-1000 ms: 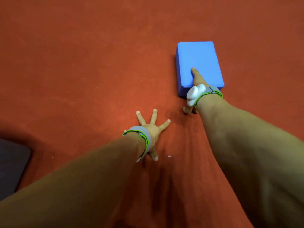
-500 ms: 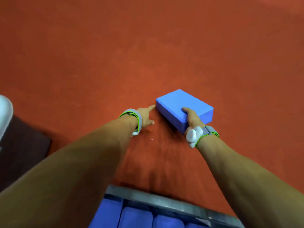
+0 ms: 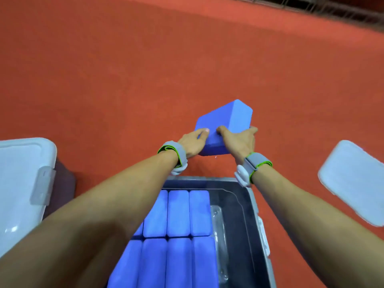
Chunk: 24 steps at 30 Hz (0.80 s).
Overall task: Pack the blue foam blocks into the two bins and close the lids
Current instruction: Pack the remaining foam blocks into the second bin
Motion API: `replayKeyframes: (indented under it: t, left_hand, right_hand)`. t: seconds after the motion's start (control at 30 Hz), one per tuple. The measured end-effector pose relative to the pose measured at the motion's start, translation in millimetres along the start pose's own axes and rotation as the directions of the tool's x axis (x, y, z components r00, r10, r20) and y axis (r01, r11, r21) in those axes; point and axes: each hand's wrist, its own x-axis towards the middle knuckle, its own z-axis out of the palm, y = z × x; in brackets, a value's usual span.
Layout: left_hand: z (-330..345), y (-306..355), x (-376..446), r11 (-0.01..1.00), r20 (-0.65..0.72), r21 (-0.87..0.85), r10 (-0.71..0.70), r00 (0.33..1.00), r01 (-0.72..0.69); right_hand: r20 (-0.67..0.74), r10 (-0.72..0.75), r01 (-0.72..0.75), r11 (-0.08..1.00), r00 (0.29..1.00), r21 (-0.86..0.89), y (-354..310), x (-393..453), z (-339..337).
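Lifted off the red floor [image 3: 124, 69] since a moment ago, the blue foam block [image 3: 226, 125] now hangs tilted just beyond the far rim of the open bin [image 3: 249, 204]. Both hands hold it: left hand [image 3: 192, 145] and right hand [image 3: 239, 142], fingers clamped on its near sides. Packed blocks [image 3: 178, 213] fill the bin below; a closed bin [image 3: 22, 179] sits left, a loose lid [image 3: 353, 179] right.

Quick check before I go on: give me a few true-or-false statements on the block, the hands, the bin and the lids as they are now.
1. Both the left hand and the right hand hold the blue foam block. True.
2. The block rests on the floor. False: it is lifted and tilted.
3. The open bin is empty. False: packed blocks stand in rows inside.
4. A loose white lid lies on the right. True.
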Motion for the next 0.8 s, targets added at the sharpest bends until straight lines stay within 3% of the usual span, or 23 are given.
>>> replayKeyframes:
  t: [0.17, 0.37, 0.8]
  left_hand:
    - [24.5, 46.4, -52.7, 0.990, 0.088, -0.138, 0.006, 0.996, 0.006]
    - [64.8, 67.0, -105.4, 0.940, 0.242, -0.326, -0.020, 0.970, 0.101]
    - [93.8, 23.4, -144.6, 0.894, 0.244, -0.385, -0.141, 0.959, 0.229]
  right_hand:
    - [-0.004, -0.111, 0.111, 0.993, 0.994, -0.032, 26.5, -50.8, -88.1]
    - [0.033, -0.146, 0.149, 0.979, 0.989, -0.139, 79.4, -101.0, -142.6]
    - [0.178, -0.069, 0.131, 0.922, 0.982, -0.365, 123.1, -129.5, -103.7]
